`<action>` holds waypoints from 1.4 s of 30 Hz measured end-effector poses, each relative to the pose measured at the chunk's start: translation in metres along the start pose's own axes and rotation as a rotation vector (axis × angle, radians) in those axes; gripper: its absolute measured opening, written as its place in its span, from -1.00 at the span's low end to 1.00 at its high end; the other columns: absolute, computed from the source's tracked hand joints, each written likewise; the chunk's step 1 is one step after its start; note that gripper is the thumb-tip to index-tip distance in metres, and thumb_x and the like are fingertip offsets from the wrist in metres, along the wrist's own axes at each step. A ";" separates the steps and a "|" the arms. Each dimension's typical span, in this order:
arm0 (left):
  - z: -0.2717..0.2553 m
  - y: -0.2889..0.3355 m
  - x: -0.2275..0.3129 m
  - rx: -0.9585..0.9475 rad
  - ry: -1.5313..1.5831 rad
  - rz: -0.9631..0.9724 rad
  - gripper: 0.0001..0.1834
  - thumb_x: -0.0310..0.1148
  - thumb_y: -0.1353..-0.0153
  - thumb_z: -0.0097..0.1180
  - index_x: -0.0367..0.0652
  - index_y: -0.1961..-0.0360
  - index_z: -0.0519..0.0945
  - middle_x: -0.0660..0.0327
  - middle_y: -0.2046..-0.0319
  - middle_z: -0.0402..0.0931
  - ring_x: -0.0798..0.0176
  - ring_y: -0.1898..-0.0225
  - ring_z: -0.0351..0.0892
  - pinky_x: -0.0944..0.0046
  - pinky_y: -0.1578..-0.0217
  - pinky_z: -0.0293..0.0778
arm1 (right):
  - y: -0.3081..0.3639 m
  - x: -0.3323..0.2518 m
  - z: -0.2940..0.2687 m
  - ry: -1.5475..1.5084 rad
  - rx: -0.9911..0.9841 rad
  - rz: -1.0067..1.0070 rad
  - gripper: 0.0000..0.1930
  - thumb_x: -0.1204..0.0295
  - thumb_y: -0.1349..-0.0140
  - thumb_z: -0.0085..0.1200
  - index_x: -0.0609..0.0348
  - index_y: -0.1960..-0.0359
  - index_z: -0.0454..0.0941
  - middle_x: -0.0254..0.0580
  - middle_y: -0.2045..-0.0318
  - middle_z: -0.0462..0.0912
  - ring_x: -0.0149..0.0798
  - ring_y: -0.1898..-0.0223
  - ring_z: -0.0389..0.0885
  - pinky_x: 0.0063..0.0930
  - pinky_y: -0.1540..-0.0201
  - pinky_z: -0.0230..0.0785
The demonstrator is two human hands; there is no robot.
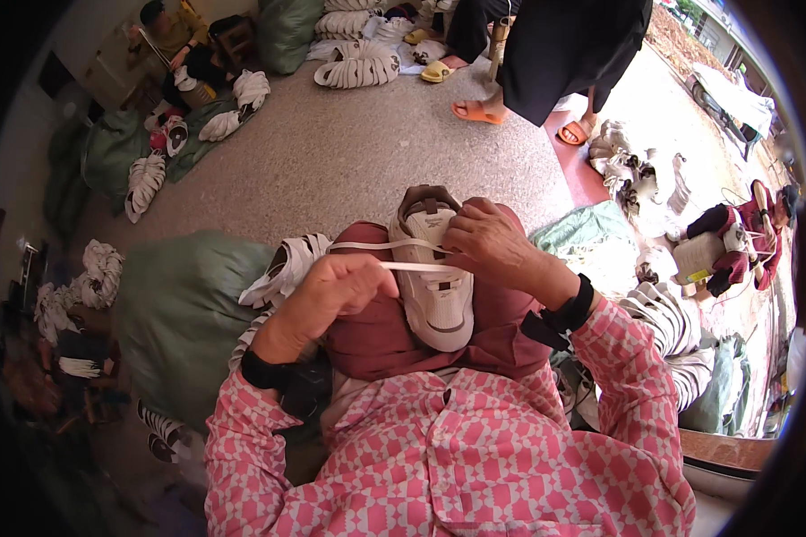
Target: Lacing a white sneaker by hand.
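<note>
A cream and beige sneaker (439, 300) lies on my lap between my thighs, its toe toward me and its brown-lined opening away from me. A flat white shoelace (416, 267) stretches across it in two strands. My left hand (338, 291) is just left of the shoe, fingers closed on the lace. At the right side of the shoe's eyelets and tongue, my right hand (497, 243) pinches the lace, fingers bent together. Its fingertips are partly hidden. Both wrists wear dark bands.
A big green sack (184, 304) stands at my left, beside strung white shoe pieces (287, 268). More bundles (667, 318) and a pale green sack (587, 228) lie at right. Ahead, a person in orange sandals (479, 111) stands; other people sit far left and right.
</note>
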State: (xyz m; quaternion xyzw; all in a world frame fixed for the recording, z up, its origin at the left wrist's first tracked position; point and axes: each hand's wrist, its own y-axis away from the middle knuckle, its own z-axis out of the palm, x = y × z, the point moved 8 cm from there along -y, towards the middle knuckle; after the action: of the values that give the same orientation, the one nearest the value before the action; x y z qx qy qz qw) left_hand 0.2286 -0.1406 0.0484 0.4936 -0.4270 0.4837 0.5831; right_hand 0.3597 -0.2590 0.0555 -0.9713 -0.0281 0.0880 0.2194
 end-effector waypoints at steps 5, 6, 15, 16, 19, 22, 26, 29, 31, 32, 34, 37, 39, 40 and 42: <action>-0.068 0.032 0.023 0.140 0.539 0.324 -0.63 -0.19 -0.48 -0.17 -0.28 0.01 0.50 0.47 0.73 -0.01 0.52 0.73 -0.07 0.44 0.69 -0.03 | -0.003 0.011 0.022 -0.042 -0.088 0.078 -0.88 0.36 -0.15 0.10 0.08 0.43 0.45 -0.27 0.47 0.53 -0.16 0.27 0.53 -0.29 0.07 0.27; -0.088 0.047 0.023 0.229 0.688 0.427 -0.63 -0.21 -0.49 -0.21 -0.28 -0.06 0.47 0.45 0.72 0.00 0.51 0.73 -0.07 0.44 0.69 -0.02 | -0.004 0.017 0.021 -0.112 -0.037 0.175 -0.87 0.34 -0.19 0.08 0.09 0.40 0.45 -0.25 0.48 0.54 -0.15 0.30 0.54 -0.28 0.07 0.27; -0.212 0.173 -0.051 0.718 0.914 0.701 -0.62 -0.26 -0.48 -0.19 -0.22 -0.19 0.40 0.38 0.58 0.18 0.46 0.59 0.17 0.44 0.57 0.21 | 0.014 0.022 0.008 -0.668 0.135 0.425 -0.86 0.36 -0.34 0.01 0.17 0.30 0.44 -0.32 0.55 0.52 -0.31 0.46 0.53 -0.40 0.23 0.33; -0.211 0.180 -0.047 0.534 0.797 0.727 -0.62 -0.27 -0.45 -0.12 -0.16 -0.21 0.40 0.34 0.41 0.34 0.41 0.41 0.34 0.39 0.43 0.34 | 0.018 0.019 0.011 -1.044 0.085 0.488 -0.86 0.37 -0.38 -0.02 0.17 0.28 0.45 -0.37 0.57 0.49 -0.42 0.49 0.49 -0.52 0.32 0.33; -0.227 0.211 -0.081 1.119 0.893 0.634 -0.60 -0.28 -0.42 -0.04 -0.12 -0.23 0.40 0.29 0.28 0.41 0.36 0.28 0.41 0.34 0.27 0.40 | 0.042 0.013 -0.034 -1.414 0.231 0.657 -0.84 0.37 -0.44 -0.09 0.18 0.26 0.45 -0.44 0.58 0.42 -0.61 0.57 0.34 -0.70 0.52 0.17; -0.248 0.236 -0.108 1.045 0.914 0.703 -0.57 -0.29 -0.39 0.01 -0.16 -0.23 0.41 0.16 -0.02 0.47 0.22 -0.03 0.46 0.22 0.01 0.42 | 0.082 0.023 -0.081 -1.431 0.416 0.626 -0.80 0.35 -0.45 -0.11 0.20 0.30 0.43 -0.48 0.66 0.35 -0.65 0.71 0.15 -0.71 0.65 0.00; -0.255 0.241 -0.109 1.127 0.982 0.815 -0.56 -0.31 -0.39 0.01 -0.30 -0.21 0.40 0.07 -0.20 0.41 0.11 -0.20 0.40 0.18 -0.12 0.40 | 0.184 0.062 -0.114 -1.264 0.506 0.828 -0.72 0.30 -0.46 -0.12 0.21 0.38 0.43 -0.50 0.77 0.28 -0.62 0.79 0.14 -0.67 0.71 0.00; -0.253 0.225 -0.093 0.970 1.171 0.861 -0.57 -0.34 -0.39 0.00 -0.35 -0.20 0.39 0.05 -0.14 0.46 0.13 -0.11 0.47 0.23 0.03 0.47 | 0.265 0.085 -0.101 -0.738 0.226 1.371 -0.73 0.27 -0.35 0.06 0.22 0.40 0.56 -0.30 0.73 0.48 -0.39 0.74 0.42 -0.51 0.61 0.28; -0.258 0.203 -0.082 0.826 1.034 0.854 -0.58 -0.36 -0.38 0.00 -0.34 -0.20 0.39 0.04 -0.09 0.49 0.23 0.01 0.49 0.34 0.21 0.41 | 0.316 0.104 -0.096 0.288 -0.154 1.040 -0.78 0.29 -0.18 0.21 0.23 0.40 0.64 -0.11 0.59 0.63 -0.22 0.55 0.62 -0.36 0.46 0.42; -0.255 0.198 -0.071 0.705 0.870 0.833 -0.58 -0.38 -0.38 0.01 -0.33 -0.20 0.40 0.04 -0.05 0.52 0.33 0.13 0.51 0.44 0.39 0.35 | 0.306 0.100 -0.090 0.407 -0.112 1.004 -0.82 0.34 -0.05 0.27 0.21 0.46 0.64 -0.08 0.52 0.65 -0.13 0.44 0.65 -0.23 0.38 0.44; -0.234 0.173 -0.044 0.684 0.560 0.729 -0.58 -0.42 -0.36 0.03 -0.32 -0.21 0.40 0.06 0.04 0.57 0.48 0.31 0.51 0.58 0.60 0.23 | 0.265 0.098 -0.069 -0.172 0.087 1.146 -0.84 0.40 -0.18 0.18 0.26 0.36 0.63 -0.19 0.56 0.63 -0.33 0.53 0.62 -0.44 0.46 0.42; -0.145 0.096 0.005 0.799 0.222 0.496 -0.57 -0.44 -0.33 0.08 -0.33 -0.19 0.41 0.09 0.17 0.63 0.51 0.42 0.52 0.61 0.61 0.22 | 0.177 0.064 -0.039 -0.621 0.105 1.196 -0.80 0.40 -0.29 0.10 0.33 0.26 0.60 -0.29 0.58 0.60 -0.53 0.62 0.52 -0.65 0.59 0.33; -0.104 0.046 0.005 0.666 0.053 0.327 -0.59 -0.43 -0.33 0.08 -0.33 -0.16 0.42 0.09 0.23 0.65 0.50 0.40 0.54 0.61 0.58 0.26 | 0.126 0.041 -0.016 -0.733 0.052 1.090 -0.79 0.37 -0.31 0.10 0.30 0.18 0.58 -0.31 0.60 0.59 -0.54 0.63 0.51 -0.65 0.61 0.31; -0.086 0.030 0.002 0.568 -0.001 0.245 -0.65 -0.42 -0.32 0.08 -0.31 -0.11 0.47 0.12 0.25 0.66 0.51 0.43 0.54 0.60 0.58 0.27 | 0.100 0.027 -0.007 -0.794 0.026 0.970 -0.79 0.39 -0.33 0.08 0.27 0.13 0.56 -0.34 0.60 0.58 -0.55 0.65 0.49 -0.65 0.63 0.31; -0.060 0.000 -0.013 0.420 -0.141 0.143 -0.74 -0.39 -0.32 0.10 -0.29 0.02 0.56 0.18 0.32 0.66 0.54 0.48 0.52 0.58 0.56 0.30 | 0.064 0.007 0.009 -0.942 -0.041 0.860 -0.76 0.37 -0.35 0.06 0.25 0.05 0.52 -0.37 0.62 0.56 -0.55 0.66 0.47 -0.64 0.64 0.30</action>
State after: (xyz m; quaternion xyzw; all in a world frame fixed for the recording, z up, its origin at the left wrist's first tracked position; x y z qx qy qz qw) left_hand 0.2275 -0.0835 0.0271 0.6052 -0.3906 0.5665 0.4003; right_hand 0.3659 -0.3127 0.0192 -0.7570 0.2691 0.5851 0.1100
